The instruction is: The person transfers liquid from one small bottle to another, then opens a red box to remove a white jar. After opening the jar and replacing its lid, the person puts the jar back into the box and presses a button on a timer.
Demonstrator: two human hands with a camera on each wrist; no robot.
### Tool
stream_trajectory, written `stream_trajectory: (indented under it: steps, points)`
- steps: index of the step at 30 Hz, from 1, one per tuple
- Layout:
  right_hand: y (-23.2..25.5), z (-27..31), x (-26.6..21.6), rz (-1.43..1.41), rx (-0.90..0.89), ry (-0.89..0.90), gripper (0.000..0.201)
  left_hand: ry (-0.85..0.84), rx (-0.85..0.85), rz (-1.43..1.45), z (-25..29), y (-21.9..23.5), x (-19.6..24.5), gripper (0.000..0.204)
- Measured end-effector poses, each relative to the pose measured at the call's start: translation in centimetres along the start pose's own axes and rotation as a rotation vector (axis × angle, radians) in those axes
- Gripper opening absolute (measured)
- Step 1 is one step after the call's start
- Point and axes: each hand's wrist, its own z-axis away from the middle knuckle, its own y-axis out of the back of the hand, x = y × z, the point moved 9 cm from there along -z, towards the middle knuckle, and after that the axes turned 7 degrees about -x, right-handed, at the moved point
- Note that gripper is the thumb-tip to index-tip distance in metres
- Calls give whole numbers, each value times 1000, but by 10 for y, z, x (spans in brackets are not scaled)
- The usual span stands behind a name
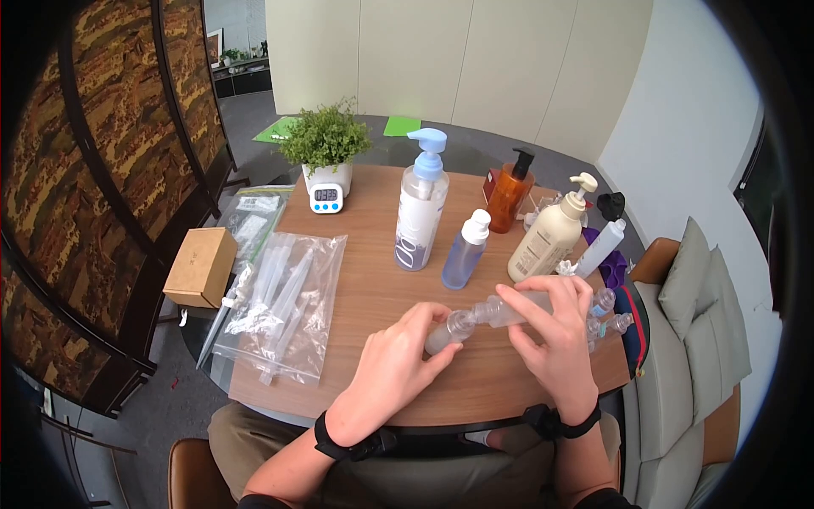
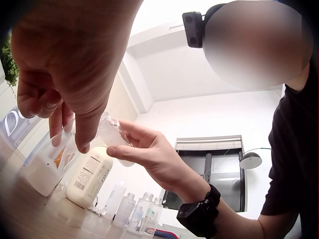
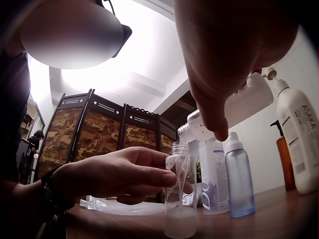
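Note:
My left hand (image 1: 388, 363) grips a small clear bottle (image 3: 180, 214) between thumb and fingers, near the front of the table. Whitish liquid fills the lower part of this bottle, and pale streaks run along its wall. My right hand (image 1: 555, 339) holds a second clear bottle (image 3: 247, 103), tipped over toward the left with whitish contents inside. The tipped bottle's neck is right over the first one's uncapped mouth (image 3: 180, 146). Behind the hands stand a translucent blue bottle (image 1: 464, 254) with a white top and a cream pump bottle (image 1: 549, 237).
A tall bottle (image 1: 420, 212) with a blue pump and an amber pump bottle (image 1: 510, 199) stand farther back. Several small clear bottles (image 2: 141, 213) are at the right. On the left lie a plastic bag (image 1: 292, 305) and a cardboard box (image 1: 201, 267). A timer (image 1: 326, 198) fronts a potted plant (image 1: 326, 140).

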Motion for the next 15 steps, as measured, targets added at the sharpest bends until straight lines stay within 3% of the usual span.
stream_trajectory:
  steps: [15]
  points:
    - [0, 1, 1, 13, -1, -5, 57, -3, -11, -15, 0, -1, 2, 42]
